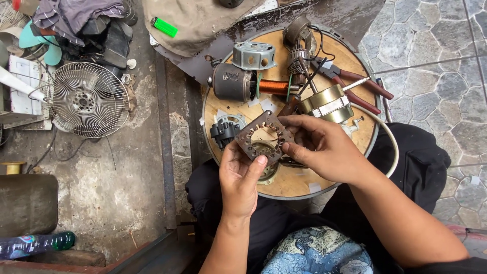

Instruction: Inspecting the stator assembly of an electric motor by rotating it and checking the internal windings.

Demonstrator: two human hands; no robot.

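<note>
I hold a square rusty-brown motor stator core (pixel 259 133) with a slotted round hole above the round wooden work board (pixel 350 66). My left hand (pixel 242 177) grips its lower left corner with thumb on top. My right hand (pixel 319 147) pinches its right edge with the fingers reaching over the top. Beneath the core lies a round metal part, mostly hidden. A black plastic piece (pixel 223 133) sits just left of the core.
On the board lie a grey motor with a copper coil (pixel 243 85), a metal end cover (pixel 253 55), a brass-coloured motor housing (pixel 327 104), red-handled pliers (pixel 357 83). A fan guard (pixel 89 100), green lighter (pixel 165 27) and plastic bottle (pixel 35 243) lie left.
</note>
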